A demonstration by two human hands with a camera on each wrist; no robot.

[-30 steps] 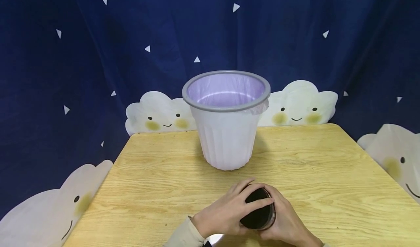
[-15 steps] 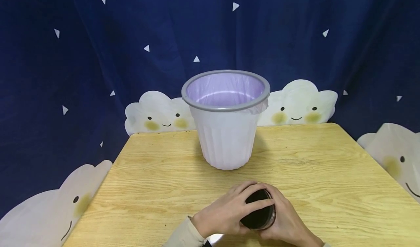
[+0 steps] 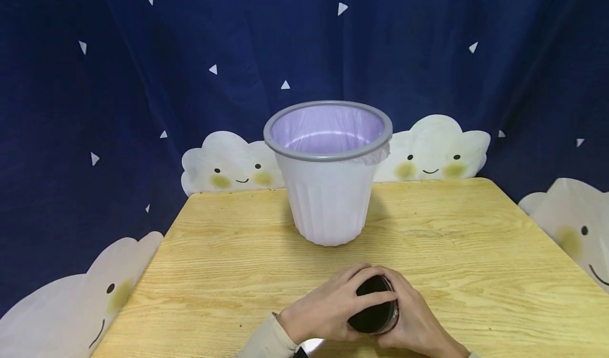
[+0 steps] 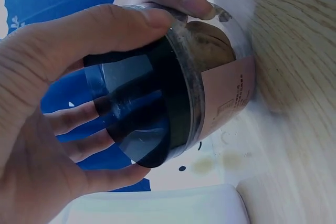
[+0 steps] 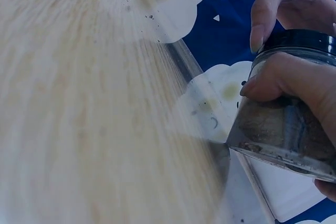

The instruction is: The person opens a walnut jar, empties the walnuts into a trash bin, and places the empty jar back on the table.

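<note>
A clear jar (image 5: 278, 127) with a black lid (image 3: 371, 315) is held low over the near part of the table. My left hand (image 3: 328, 305) reaches over the top and grips the lid, thumb on one side and fingers spread round the other. Lower down, my right hand (image 3: 418, 318) holds the jar's body. A pink label (image 4: 229, 93) covers part of the side in the left wrist view. Behind the clear wall sits a brown, wrinkled piece that looks like a walnut (image 4: 210, 45). In the right wrist view the jar's bottom edge shows apart from the tabletop.
Beyond the hands stands a white waste bin (image 3: 328, 199) with a grey rim and a pale purple liner. It is on the wooden table (image 3: 214, 273). A dark blue curtain (image 3: 247, 40) with white triangles and smiling clouds hangs round the table.
The left fingers have shifted very slightly toward me on the lid. Both hands otherwise stay in place on the jar, and the bin has not moved.
</note>
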